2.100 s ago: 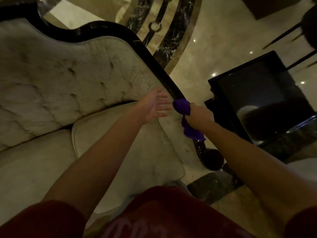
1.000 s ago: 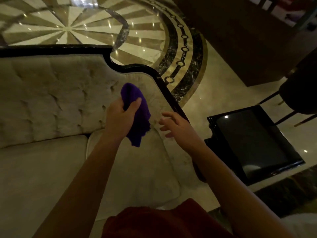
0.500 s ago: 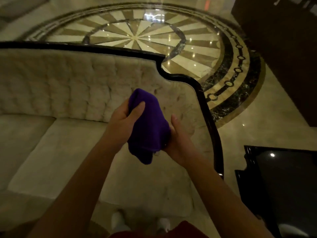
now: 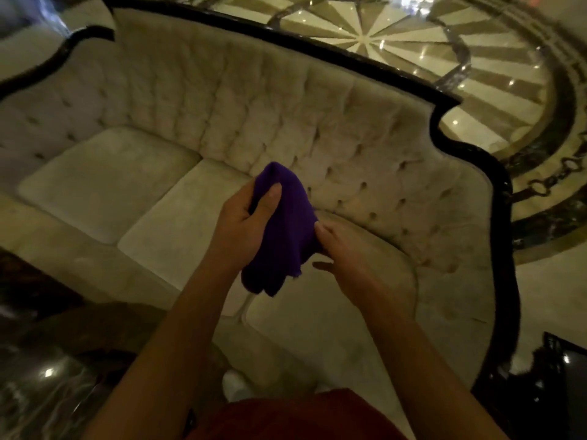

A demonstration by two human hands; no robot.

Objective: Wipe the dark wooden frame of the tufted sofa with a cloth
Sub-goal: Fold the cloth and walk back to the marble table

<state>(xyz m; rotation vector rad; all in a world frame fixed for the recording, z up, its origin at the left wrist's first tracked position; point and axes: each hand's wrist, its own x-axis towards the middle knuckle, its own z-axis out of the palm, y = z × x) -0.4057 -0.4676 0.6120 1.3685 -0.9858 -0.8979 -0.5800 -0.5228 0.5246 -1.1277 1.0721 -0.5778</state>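
Observation:
A purple cloth (image 4: 284, 230) hangs bunched in mid-air over the seat cushions of the cream tufted sofa (image 4: 276, 122). My left hand (image 4: 244, 223) grips its upper part, thumb across the front. My right hand (image 4: 349, 258) touches the cloth's right side, with the fingertips hidden behind the fabric. The sofa's dark wooden frame (image 4: 500, 185) runs as a curved black edge along the top of the backrest and down the right arm. Both hands are well away from it.
A polished marble floor with a starburst inlay (image 4: 413, 36) lies beyond the backrest. A black glossy side table (image 4: 562, 376) stands at the lower right, beside the sofa arm. A dark reflective table surface (image 4: 47, 376) is at the lower left. My white shoes (image 4: 235, 385) show below.
The cloth passed from my right hand at the sofa arm's frame into my left hand. My right hand came up to it. The view swung left, showing the whole sofa.

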